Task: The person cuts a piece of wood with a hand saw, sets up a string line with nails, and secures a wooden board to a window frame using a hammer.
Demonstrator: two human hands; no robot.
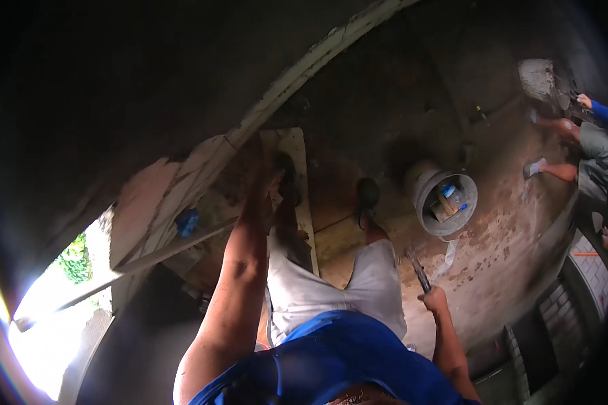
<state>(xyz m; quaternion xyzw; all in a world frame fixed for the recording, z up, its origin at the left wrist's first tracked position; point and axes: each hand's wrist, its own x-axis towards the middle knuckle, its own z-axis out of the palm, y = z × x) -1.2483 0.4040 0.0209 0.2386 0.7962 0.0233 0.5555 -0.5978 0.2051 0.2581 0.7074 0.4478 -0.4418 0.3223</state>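
My left arm reaches forward along the wall. My left hand (269,181) is in dim light by a pale flat board (300,177), and its fingers do not show clearly enough to tell what they do. At my right side, my right hand (435,299) is closed round the lower end of a slim dark hand tool (420,273). The tool points forward and slightly left, its far end narrow and blurred, so its kind is unclear. A wooden batten (175,244) runs slantwise from the bright window opening to beside my left forearm.
A grey bucket (425,202) holding a wooden piece and blue items stands ahead on the right. Crumpled blue plastic (187,221) lies near the wall. At far right a person (591,145) works beside a pale bucket (539,79). Blocks (559,312) are stacked lower right.
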